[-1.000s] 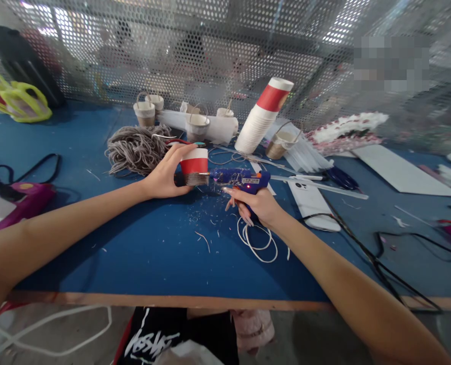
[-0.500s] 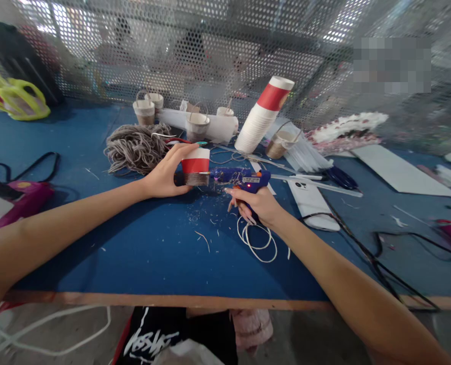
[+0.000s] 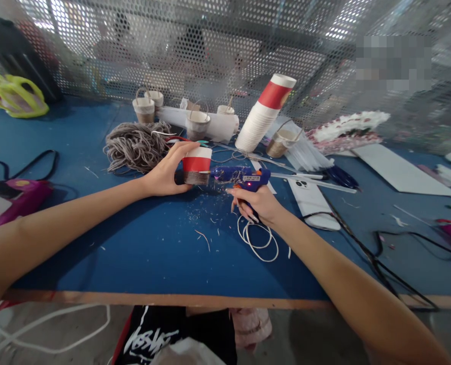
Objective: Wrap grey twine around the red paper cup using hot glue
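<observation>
My left hand [image 3: 171, 172] is closed around a red and white paper cup [image 3: 197, 160], its lower part wound with grey-brown cord [image 3: 197, 177]. A blue hot glue gun [image 3: 244, 175] is gripped in my right hand [image 3: 261, 200], with a small red light lit on its body. Its nozzle points left and meets, or nearly meets, the cord-wrapped side of the cup. Thin glue strands cling about the gun's front. Behind my left hand lies a bundle of grey-brown cord [image 3: 134, 147].
A leaning stack of paper cups [image 3: 259, 116] stands behind, among small cord-wrapped cups with handles [image 3: 197, 124]. To the right lie a white phone [image 3: 313, 205] and black cables [image 3: 362, 248]. White cord loops [image 3: 261, 243] rest below my right hand. A purple glue gun [image 3: 23, 197] lies left.
The cup has turned or shifted very slightly to the right in my left hand. The glue gun keeps nearly the same place against its cord-wrapped part.
</observation>
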Demonstrator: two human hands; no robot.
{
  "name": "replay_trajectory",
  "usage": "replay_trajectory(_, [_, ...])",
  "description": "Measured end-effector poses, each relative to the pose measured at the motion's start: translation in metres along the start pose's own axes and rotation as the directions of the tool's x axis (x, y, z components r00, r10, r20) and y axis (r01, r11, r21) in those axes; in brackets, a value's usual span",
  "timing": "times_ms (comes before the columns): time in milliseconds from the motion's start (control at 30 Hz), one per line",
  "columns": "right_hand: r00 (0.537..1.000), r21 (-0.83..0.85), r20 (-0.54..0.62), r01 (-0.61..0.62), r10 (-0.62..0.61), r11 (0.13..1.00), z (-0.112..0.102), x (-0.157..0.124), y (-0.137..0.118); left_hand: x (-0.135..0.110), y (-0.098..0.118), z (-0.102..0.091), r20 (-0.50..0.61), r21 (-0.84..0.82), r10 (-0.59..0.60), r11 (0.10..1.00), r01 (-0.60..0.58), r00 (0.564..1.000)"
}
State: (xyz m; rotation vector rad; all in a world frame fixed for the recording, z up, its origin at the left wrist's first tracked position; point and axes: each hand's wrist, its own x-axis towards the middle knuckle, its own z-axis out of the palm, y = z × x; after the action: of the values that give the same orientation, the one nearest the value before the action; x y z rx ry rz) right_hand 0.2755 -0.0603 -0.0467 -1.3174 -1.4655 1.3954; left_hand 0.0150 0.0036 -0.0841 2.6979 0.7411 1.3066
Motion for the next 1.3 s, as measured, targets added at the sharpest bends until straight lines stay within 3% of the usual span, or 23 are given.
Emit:
replay_trajectory(600, [1.0,-0.016,-0.002,-0.001,0.001,1.0,-0.0001,-0.0003,0.0001,0.0001,-0.0032,0.0013,-0.03,-0.026,0.016,1.0,-0.017,0.999])
replay_trajectory(1300, [1.0,-0.04,0.002,0.01,-0.01,0.999,-0.0003,-0.0016,-0.0021,-0.0022,-0.0061,0.0004,0.02,-0.133,-0.046,0.99,0.048,0.999])
